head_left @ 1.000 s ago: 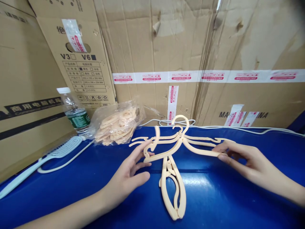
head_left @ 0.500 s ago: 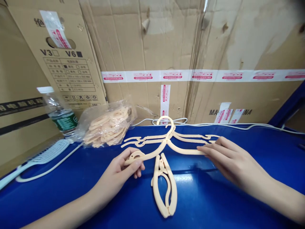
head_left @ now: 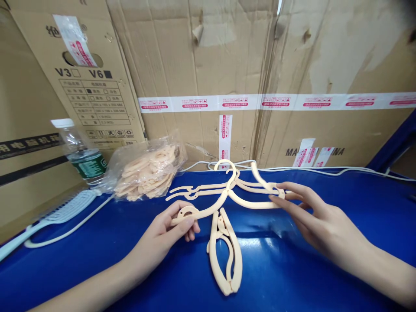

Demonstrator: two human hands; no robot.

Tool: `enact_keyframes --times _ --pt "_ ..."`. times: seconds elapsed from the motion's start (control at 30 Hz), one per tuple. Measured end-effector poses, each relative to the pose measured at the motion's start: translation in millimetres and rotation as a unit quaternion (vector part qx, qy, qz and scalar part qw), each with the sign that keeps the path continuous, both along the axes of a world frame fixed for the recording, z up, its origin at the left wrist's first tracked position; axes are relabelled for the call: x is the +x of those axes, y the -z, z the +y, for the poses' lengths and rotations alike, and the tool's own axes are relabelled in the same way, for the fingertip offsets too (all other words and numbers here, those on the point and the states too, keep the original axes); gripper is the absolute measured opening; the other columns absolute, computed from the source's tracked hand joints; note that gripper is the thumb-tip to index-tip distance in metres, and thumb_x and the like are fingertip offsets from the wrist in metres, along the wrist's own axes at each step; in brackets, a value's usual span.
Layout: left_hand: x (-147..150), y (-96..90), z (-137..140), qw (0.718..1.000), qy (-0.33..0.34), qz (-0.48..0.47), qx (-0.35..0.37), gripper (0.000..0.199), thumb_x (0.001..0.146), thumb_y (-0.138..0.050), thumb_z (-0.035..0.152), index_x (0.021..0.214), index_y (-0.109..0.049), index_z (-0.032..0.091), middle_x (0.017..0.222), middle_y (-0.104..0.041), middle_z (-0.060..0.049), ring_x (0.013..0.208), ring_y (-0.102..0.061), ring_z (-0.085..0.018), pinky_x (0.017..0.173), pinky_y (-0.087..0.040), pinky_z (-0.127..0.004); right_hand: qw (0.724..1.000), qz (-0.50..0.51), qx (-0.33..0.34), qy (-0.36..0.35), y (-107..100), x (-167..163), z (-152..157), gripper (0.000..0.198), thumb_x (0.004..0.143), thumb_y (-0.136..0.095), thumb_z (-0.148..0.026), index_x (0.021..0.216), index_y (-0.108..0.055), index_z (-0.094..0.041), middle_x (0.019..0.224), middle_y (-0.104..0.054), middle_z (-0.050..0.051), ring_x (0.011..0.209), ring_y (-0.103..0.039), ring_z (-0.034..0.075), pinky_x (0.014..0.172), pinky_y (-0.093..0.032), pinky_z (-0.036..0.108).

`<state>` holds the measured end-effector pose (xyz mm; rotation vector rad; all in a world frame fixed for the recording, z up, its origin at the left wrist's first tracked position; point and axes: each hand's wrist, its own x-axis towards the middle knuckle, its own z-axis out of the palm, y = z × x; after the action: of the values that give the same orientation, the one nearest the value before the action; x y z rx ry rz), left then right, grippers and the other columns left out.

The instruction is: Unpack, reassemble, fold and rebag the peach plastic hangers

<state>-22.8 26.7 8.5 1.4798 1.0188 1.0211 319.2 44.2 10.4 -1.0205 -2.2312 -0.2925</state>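
A cream plastic folding hanger (head_left: 250,202) is held in both hands above the blue table, its hook pointing away from me. My left hand (head_left: 169,229) pinches the end of its left arm, thumb on top. The thumb and fingers of my right hand (head_left: 321,221) grip the joint at the end of its right arm. From that joint a hinged segment (head_left: 260,177) sticks up and leftward. Behind lie more unfolded hangers (head_left: 211,187), partly covered by the held one. A folded hanger (head_left: 238,260) rests on the table between my forearms.
A clear bag of cream hanger parts (head_left: 146,173) lies at the back left, beside a water bottle (head_left: 87,162) and a pale blue hairbrush (head_left: 65,210). A white cable (head_left: 344,171) runs along the back. Cardboard boxes (head_left: 195,65) wall off the far side.
The segment at the held hanger's right end has swung up into view. My right hand has turned, with its fingers now around that joint. My left hand has hardly moved.
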Motion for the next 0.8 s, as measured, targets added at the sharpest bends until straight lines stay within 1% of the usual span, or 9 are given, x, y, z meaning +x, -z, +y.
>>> enact_keyframes --times 0.07,0.13,0.2,0.27,0.37,0.47,0.6,0.67,0.8 --pt "1.0 -1.0 -0.4 1.000 0.002 0.002 0.002 0.026 0.089 -0.063 0.044 0.089 -0.059 0.019 0.077 -0.065 -0.002 0.068 -0.057 -0.015 0.064 -0.044 -0.026 1.000 -0.003 0.005 -0.019 -0.1 -3.2 -1.6 0.047 0.090 -0.042 -0.009 0.131 -0.057 -0.028 0.139 -0.054 0.012 0.101 -0.069 0.023 0.065 -0.058 0.027" --pt "1.7 -1.8 -0.9 1.000 -0.001 0.002 0.002 0.026 0.089 -0.064 0.044 0.090 -0.059 0.019 0.078 -0.066 -0.002 0.068 -0.057 -0.015 0.064 -0.044 -0.026 0.999 0.019 0.012 -0.031 -2.6 -7.6 -2.8 0.043 0.093 -0.043 -0.010 0.130 -0.055 -0.028 0.134 -0.057 0.011 0.108 -0.066 0.023 0.083 -0.058 0.032" --pt "2.0 -2.1 -1.6 1.000 -0.007 0.002 -0.001 0.026 0.089 -0.064 0.044 0.091 -0.059 0.019 0.079 -0.066 -0.002 0.069 -0.057 -0.015 0.065 -0.044 -0.026 0.998 0.059 0.003 -0.036 -6.1 -11.6 -3.5 0.038 0.094 -0.048 -0.015 0.127 -0.056 -0.030 0.126 -0.063 0.009 0.112 -0.064 0.023 0.089 -0.058 0.033" --pt "1.9 -2.1 -2.1 1.000 -0.007 0.005 0.000 0.024 0.090 -0.063 0.043 0.092 -0.059 0.019 0.079 -0.065 -0.002 0.069 -0.057 -0.015 0.066 -0.045 -0.026 0.993 0.105 -0.031 -0.038 -8.6 -13.8 -3.9 0.035 0.093 -0.053 -0.021 0.126 -0.057 -0.031 0.125 -0.064 0.008 0.109 -0.065 0.023 0.082 -0.061 0.031" --pt "1.7 -2.4 -2.6 1.000 -0.001 0.014 0.007 0.022 0.091 -0.062 0.041 0.092 -0.059 0.019 0.081 -0.065 -0.002 0.070 -0.058 -0.015 0.066 -0.045 -0.026 0.976 0.184 -0.110 -0.035 -8.6 -13.2 -4.4 0.036 0.092 -0.058 -0.029 0.127 -0.058 -0.030 0.130 -0.060 0.010 0.093 -0.069 0.022 0.065 -0.064 0.028" --pt "1.8 -3.1 -2.7 0.999 -0.010 0.030 0.016 0.023 0.090 -0.062 0.042 0.091 -0.061 0.020 0.080 -0.064 -0.002 0.070 -0.058 -0.016 0.067 -0.045 -0.026 0.958 0.235 -0.163 -0.028 -6.3 -10.7 -4.6 0.033 0.090 -0.062 -0.035 0.122 -0.063 -0.029 0.121 -0.066 0.008 0.082 -0.070 0.019 0.068 -0.063 0.031" --pt "0.5 -1.2 -0.8 0.998 -0.044 0.042 0.017 0.021 0.087 -0.066 0.042 0.089 -0.064 0.021 0.074 -0.063 0.001 0.071 -0.058 -0.016 0.071 -0.044 -0.025 0.940 0.274 -0.202 -0.022 -6.7 -9.1 -1.6 0.029 0.086 -0.067 -0.041 0.113 -0.070 -0.030 0.109 -0.072 0.005 0.091 -0.069 0.022 0.078 -0.060 0.032" --pt "-0.8 1.0 0.6 0.998 -0.051 0.020 0.005 0.019 0.086 -0.068 0.040 0.090 -0.065 0.022 0.075 -0.064 0.001 0.075 -0.060 -0.016 0.075 -0.045 -0.024 0.918 0.314 -0.241 -0.029 -8.4 -9.2 1.1 0.030 0.082 -0.071 -0.044 0.109 -0.072 -0.030 0.102 -0.074 0.005 0.087 -0.069 0.021 0.076 -0.059 0.031" --pt "-1.0 2.1 0.3 0.998 -0.066 -0.014 -0.013 0.017 0.082 -0.074 0.035 0.088 -0.068 0.020 0.082 -0.066 0.000 0.081 -0.062 -0.016 0.079 -0.047 -0.024 0.847 0.401 -0.346 -0.037 -10.7 -11.3 4.4 0.036 0.073 -0.078 -0.047 0.101 -0.074 -0.025 0.091 -0.075 0.006 0.076 -0.068 0.019 0.074 -0.058 0.032"
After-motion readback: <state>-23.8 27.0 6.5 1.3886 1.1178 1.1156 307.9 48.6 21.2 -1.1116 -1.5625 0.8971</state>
